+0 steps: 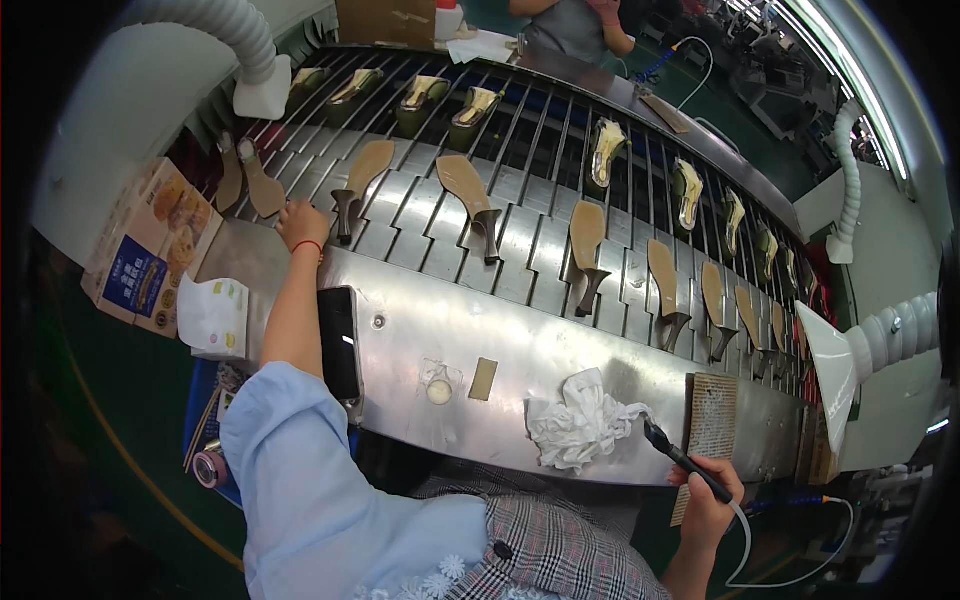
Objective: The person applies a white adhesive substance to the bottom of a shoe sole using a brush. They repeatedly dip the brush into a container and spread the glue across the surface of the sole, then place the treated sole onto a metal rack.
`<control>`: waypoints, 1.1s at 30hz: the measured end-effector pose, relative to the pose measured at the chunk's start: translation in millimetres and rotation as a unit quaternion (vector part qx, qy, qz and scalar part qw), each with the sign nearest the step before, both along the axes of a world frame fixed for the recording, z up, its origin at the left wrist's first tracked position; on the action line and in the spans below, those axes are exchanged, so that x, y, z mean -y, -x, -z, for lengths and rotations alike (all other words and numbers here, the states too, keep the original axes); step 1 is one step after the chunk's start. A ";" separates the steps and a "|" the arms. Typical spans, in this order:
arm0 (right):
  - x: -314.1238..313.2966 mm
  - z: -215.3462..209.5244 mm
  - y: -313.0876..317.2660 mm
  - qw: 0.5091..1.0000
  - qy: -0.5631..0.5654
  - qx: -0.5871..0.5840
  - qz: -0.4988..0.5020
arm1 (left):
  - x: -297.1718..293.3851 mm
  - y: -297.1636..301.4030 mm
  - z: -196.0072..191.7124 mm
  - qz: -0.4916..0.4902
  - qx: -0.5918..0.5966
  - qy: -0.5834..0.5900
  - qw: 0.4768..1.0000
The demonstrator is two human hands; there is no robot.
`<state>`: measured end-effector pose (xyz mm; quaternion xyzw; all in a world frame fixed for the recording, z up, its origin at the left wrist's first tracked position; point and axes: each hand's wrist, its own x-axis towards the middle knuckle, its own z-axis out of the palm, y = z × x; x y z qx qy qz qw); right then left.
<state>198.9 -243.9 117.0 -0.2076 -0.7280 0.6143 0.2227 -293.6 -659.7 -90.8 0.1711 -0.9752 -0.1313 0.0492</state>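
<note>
Head view: right hand (712, 500) grips black tool (686, 462); left hand (302, 224) touches conveyor edge (330, 262).

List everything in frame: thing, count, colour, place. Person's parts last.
conveyor: one, metal slats, across the middle
tan soles with heels: a row of about ten, on the near slats
shoes on lasts: a row, pale uppers, far slats
steel ledge: one, silver, near edge of the conveyor
white rag: one, crumpled, on the ledge
phone: one, black, on the ledge by the left arm
cardboard box: one, blue and tan, far left
extraction hoses: white, upper left and right
another person: partly seen, top
left hand: resting on the slats beside a sole, holds nothing
right hand: grip closed on the black pen-shaped tool with a hose
</note>
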 end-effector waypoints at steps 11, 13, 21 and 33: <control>13.8 10.7 29.8 0.998 -0.009 0.040 0.052 | 59.8 40.6 2.7 -0.079 -0.050 -0.019 0.995; 18.0 9.6 34.9 0.998 -0.010 0.042 0.043 | 58.8 43.2 2.5 -0.121 -0.050 -0.028 0.991; 33.8 -0.9 30.1 0.997 0.022 0.065 0.035 | 64.3 81.4 10.8 -0.183 0.113 -0.061 0.975; 7.5 27.1 -5.5 0.879 0.462 -0.067 0.102 | 122.7 106.8 31.4 -0.099 -0.088 -0.697 0.705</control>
